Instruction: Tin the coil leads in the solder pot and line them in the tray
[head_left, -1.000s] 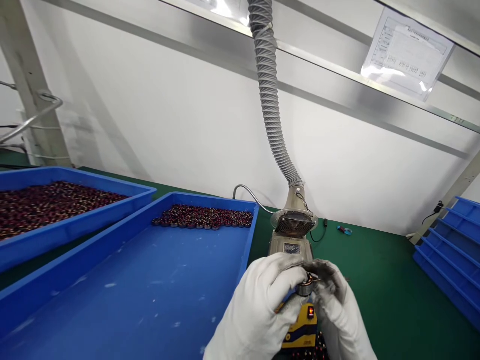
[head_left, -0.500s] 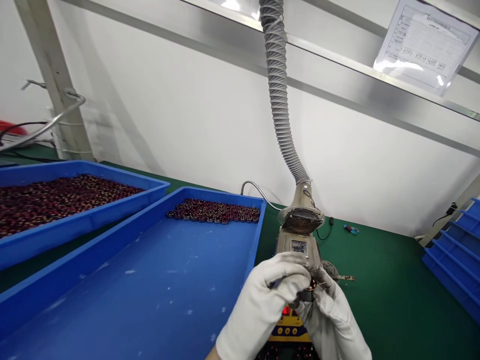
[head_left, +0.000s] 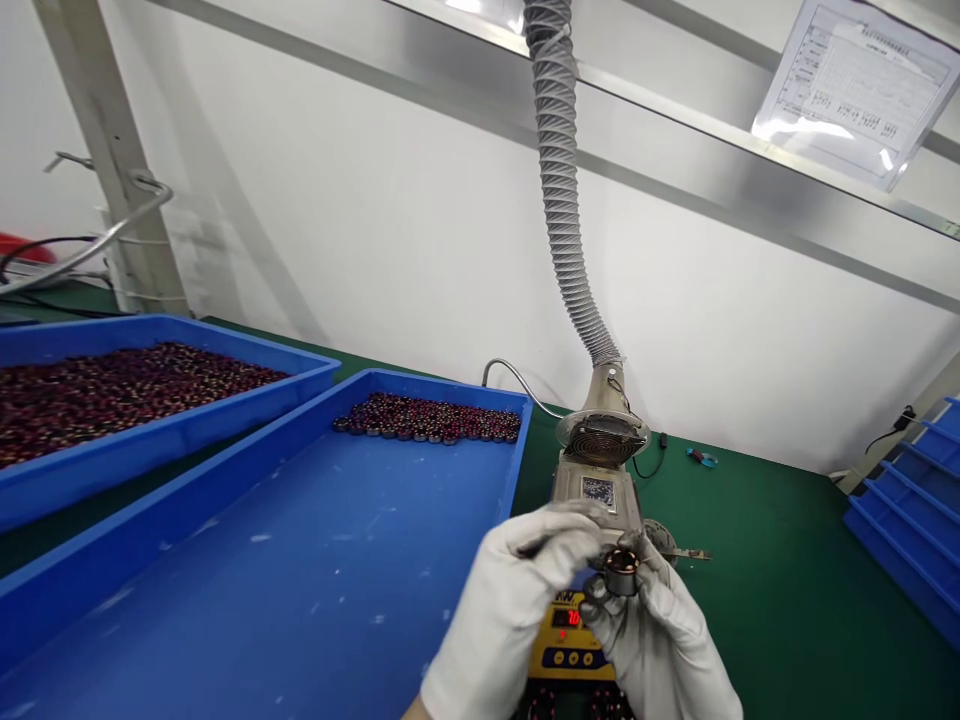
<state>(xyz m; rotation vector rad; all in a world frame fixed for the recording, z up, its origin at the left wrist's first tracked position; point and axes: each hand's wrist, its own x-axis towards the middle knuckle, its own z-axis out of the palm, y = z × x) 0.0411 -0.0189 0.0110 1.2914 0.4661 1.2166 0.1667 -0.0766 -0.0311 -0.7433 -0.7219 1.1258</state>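
In white gloves with smudged fingertips, both hands meet at the lower middle of the head view. My right hand (head_left: 660,610) grips a small dark motor stator (head_left: 622,571), copper windings showing in its open top. Close beside it on the left is my left hand (head_left: 517,585), its fingers curled together near the stator's rim. Whatever those fingertips pinch, if anything, is hidden. Behind the hands stands a metal machine (head_left: 598,490) with a round vent. Below them a yellow control box (head_left: 574,660) shows red digits.
A blue tray (head_left: 315,560) holds rows of stators (head_left: 435,418) at its far end. Another blue tray (head_left: 300,375) on the left is full of them. A grey hose (head_left: 559,190) rises from the machine. Stacked blue trays (head_left: 911,510) stand right on the green table (head_left: 780,570).
My left hand has drawn slightly left and down, away from the stator. The stator and the red digits on the control box now show more fully.
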